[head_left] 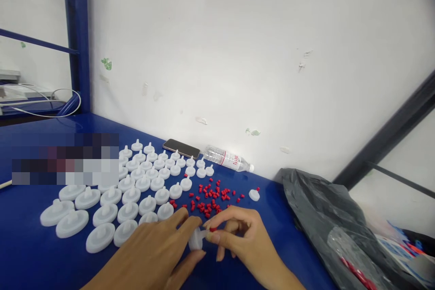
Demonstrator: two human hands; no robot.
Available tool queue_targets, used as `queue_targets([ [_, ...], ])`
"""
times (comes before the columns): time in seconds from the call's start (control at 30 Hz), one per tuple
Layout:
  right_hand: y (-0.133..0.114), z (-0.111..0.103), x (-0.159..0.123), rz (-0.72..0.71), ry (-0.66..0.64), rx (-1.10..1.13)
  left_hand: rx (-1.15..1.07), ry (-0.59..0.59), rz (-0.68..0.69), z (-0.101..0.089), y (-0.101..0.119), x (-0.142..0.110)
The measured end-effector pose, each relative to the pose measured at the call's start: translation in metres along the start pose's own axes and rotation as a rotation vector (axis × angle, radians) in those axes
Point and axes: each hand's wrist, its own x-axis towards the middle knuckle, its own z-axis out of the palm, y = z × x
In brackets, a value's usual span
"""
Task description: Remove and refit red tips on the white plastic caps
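My left hand [163, 249] grips a white round plastic disc with a nozzle [195, 239], tipped so that its nozzle points right. At the nozzle's end, my right hand [243, 235] pinches a small red cap [213, 229] between thumb and forefinger; whether the cap is seated on the nozzle is hidden by the fingertips. Just beyond both hands lies a loose scatter of red caps [214, 195]. Many similar white discs [131, 195] stand nozzle-up in rows to the left. One disc with a red cap on its nozzle [254, 195] sits apart on the right.
Along the wall, a dark phone [181, 148] and a clear bottle [228, 158] lie on the blue table [272, 231]. A dark grey plastic bag [306, 204] covers the right side, with a clear bag of red pieces [353, 258] on it. A blurred patch hides the left.
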Motion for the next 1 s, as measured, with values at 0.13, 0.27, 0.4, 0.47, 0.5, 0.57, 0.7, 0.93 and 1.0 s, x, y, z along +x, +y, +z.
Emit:
queue_targets([
  [0.13,0.003,0.0,0.001,-0.04,0.021,0.053,-0.13,0.194,0.081,0.026,-0.02,-0.005],
  [0.27,0.004,0.005,0.0,-0.172,0.058,0.074,-0.294,0.238,0.024,0.032,-0.021,-0.01],
  [0.4,0.002,0.007,-0.004,-0.327,0.101,-0.037,-0.541,0.187,-0.092,0.016,-0.005,-0.012],
  [0.47,0.002,0.007,-0.006,-0.409,0.104,-0.138,-0.633,0.156,-0.122,0.005,0.003,-0.009],
  [0.5,0.001,0.007,-0.007,-0.443,0.09,-0.177,-0.659,0.138,-0.134,0.0,0.006,-0.007],
  [0.57,0.002,0.007,-0.009,-0.492,0.036,-0.222,-0.685,0.087,-0.126,-0.009,0.012,-0.001],
  [0.7,0.004,0.01,-0.01,-0.543,-0.023,-0.264,-0.724,-0.016,-0.063,-0.024,0.021,0.007],
  [0.93,0.007,0.01,-0.013,-0.557,-0.069,-0.282,-0.707,-0.053,-0.196,-0.03,0.029,0.004],
  [1.0,0.008,0.01,-0.014,-0.557,-0.071,-0.296,-0.753,-0.086,-0.216,-0.03,0.029,0.004],
])
